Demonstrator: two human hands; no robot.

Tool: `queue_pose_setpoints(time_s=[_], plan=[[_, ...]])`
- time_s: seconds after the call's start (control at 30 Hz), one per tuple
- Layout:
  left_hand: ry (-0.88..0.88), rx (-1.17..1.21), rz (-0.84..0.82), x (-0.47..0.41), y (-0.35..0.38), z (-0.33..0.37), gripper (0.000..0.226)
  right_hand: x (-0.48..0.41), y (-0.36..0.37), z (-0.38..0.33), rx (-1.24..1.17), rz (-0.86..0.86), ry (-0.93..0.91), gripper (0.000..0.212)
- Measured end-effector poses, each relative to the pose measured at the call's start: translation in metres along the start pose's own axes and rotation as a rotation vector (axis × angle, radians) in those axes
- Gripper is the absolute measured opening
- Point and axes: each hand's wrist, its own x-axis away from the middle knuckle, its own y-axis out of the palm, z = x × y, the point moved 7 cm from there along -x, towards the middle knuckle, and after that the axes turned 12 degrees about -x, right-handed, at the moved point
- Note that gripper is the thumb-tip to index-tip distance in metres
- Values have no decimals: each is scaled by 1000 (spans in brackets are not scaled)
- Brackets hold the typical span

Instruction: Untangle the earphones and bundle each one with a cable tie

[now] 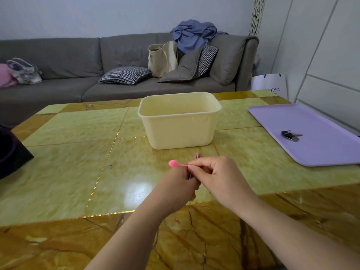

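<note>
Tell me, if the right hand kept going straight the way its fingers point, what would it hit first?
The right hand points leftward, pinching the pink cable tie. It already seems to touch the left hand, so that comes first. Beyond it, the line looks free over the bare table, though depth is uncertain.

Both forearms are bare, with no sleeves in view; the left hand (178, 184) and right hand (218, 176) wear no gloves.

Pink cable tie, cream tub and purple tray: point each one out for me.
pink cable tie (173, 163): head view, on its round end.
cream tub (181, 131): head view, on its front wall.
purple tray (319, 152): head view, on its bare floor.
</note>
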Motion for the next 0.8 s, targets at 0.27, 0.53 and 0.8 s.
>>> queue_pose_setpoints(time_s=[0.27, 0.53, 0.8], plan=[[-7, 759, -330, 7, 11, 10, 13, -1, -5, -6, -12, 27, -76, 19], [-194, 1028, -61, 1, 14, -2, 35, 4, 6, -10, 188, -43, -252, 31], [-161, 1253, 0, -3, 1, 1, 33, 0, -13, -2, -294, 79, -96, 9]])
